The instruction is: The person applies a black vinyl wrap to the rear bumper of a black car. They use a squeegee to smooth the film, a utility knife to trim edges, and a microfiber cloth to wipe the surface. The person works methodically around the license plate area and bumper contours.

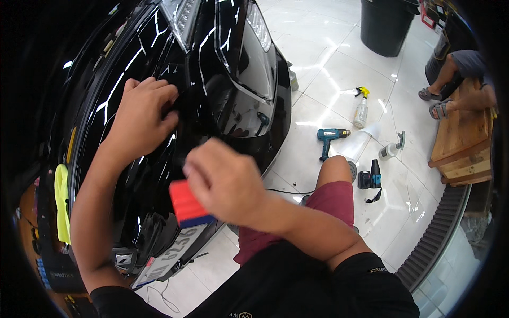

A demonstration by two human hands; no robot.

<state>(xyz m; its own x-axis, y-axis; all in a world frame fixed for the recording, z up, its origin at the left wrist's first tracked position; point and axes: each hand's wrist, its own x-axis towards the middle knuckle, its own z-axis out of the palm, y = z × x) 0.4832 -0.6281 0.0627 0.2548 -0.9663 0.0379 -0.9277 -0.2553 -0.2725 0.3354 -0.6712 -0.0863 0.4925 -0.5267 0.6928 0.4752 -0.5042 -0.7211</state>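
Note:
My left hand [146,114] lies against the glossy black car body [196,106], near the lights. Its fingers are curled in and the thumb is bent; whatever they pinch, if anything, is hidden. Lower and to the right, my right hand [225,183] is closed on a red squeegee [186,200] with a dark blue edge. The hand is slightly blurred. The squeegee is held beside the bodywork, above the number plate [172,254]; whether it touches the panel I cannot tell.
On the white tiled floor are a teal heat gun [327,139], a spray bottle with yellow head [361,108], another spray bottle [389,151] and a small black-and-blue power tool [370,179]. A yellow cloth [62,204] hangs left. A black bin [388,26] and a seated person's legs [445,77] are beyond.

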